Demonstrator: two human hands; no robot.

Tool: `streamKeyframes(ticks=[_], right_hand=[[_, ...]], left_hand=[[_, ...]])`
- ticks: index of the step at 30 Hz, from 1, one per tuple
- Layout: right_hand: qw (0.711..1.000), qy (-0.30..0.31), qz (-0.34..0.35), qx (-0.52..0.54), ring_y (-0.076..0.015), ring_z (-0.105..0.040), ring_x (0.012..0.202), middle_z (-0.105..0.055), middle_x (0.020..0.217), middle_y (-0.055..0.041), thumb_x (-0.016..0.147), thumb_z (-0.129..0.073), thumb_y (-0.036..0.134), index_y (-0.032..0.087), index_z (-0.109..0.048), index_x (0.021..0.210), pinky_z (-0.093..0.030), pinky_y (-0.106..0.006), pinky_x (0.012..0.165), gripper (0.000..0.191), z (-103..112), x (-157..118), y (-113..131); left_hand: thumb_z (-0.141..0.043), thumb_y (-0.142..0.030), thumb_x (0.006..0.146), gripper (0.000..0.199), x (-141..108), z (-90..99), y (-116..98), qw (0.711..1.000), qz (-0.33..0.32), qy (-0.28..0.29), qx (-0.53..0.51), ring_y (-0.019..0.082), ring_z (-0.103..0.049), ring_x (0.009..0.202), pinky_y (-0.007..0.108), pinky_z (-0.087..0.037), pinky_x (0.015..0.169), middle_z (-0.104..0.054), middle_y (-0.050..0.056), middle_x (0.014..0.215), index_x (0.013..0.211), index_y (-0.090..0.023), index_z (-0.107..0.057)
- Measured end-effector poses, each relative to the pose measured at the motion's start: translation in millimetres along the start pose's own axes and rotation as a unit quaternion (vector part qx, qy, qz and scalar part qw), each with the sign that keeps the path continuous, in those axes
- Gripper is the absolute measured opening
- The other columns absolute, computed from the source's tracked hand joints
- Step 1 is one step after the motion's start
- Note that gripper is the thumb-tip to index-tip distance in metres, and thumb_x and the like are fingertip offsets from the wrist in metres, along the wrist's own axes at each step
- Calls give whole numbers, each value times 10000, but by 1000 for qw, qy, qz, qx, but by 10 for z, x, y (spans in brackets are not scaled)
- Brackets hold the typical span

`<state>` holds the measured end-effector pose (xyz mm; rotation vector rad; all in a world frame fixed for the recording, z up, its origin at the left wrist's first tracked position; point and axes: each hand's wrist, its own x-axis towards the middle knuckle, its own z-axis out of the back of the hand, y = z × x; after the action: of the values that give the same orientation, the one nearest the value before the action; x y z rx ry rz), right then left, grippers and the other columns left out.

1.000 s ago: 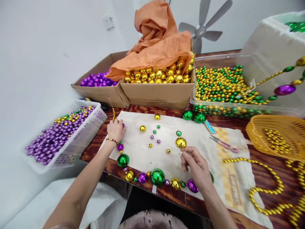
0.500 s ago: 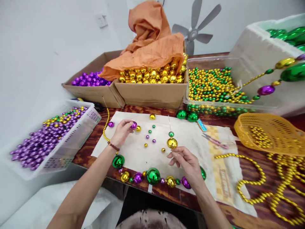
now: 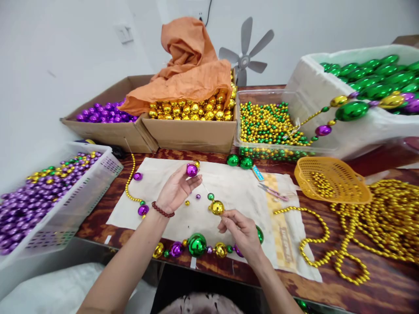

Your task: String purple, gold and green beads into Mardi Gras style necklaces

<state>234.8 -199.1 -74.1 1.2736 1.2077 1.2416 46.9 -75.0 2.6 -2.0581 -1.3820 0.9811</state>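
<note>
In my left hand, palm turned up, a shiny purple bead is held at the thumb and fingers. Its fingertips meet the upper end of a thin needle. A green bead and a larger gold bead sit at the needle's lower end. My right hand pinches the bead strand just beside that gold bead. Along the table's front edge runs the strand's row of beads, with a big green bead in the middle; my right forearm and hand hide part of it.
Small loose beads lie on the white cloth, near scissors and a blue packet. Around it stand a purple-bead basket, cardboard boxes, a clear bin, a yellow basket and gold bead chains.
My left hand has moved right with the purple bead and turned palm up, reaching the needle. The needle now leans left, toward it. The camera view has shifted to the right.
</note>
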Motion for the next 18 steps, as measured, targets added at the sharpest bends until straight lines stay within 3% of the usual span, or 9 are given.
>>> streamKeyframes(ticks=[5,11,18], right_hand=[[999,13,27,-36,-142,-681,562,-716,652,-8,955,-535,300,203,-641,890,-563,-227,572,158,6,-22,-21],[999,-3,29,-44,-149,-678,544,-711,648,-12,957,-531,323,205,-632,865,-559,-232,557,181,-2,-28,-7],[999,-6,10,-41,-131,-675,552,-711,659,2,957,-530,293,204,-642,881,-550,-215,572,162,-25,-37,-54]], left_hand=[[-629,-251,935,211,4,-83,-12,1000,17,-15,-16,137,-713,770,284,-596,804,-739,50,921,1118,-155,-672],[-594,-238,953,127,-14,-142,-18,999,20,-27,-28,138,-704,733,274,-603,757,-732,57,870,960,-138,-672],[-605,-258,947,160,-17,-122,6,1000,-4,-3,-14,140,-711,755,286,-603,784,-728,55,887,1019,-141,-686]])
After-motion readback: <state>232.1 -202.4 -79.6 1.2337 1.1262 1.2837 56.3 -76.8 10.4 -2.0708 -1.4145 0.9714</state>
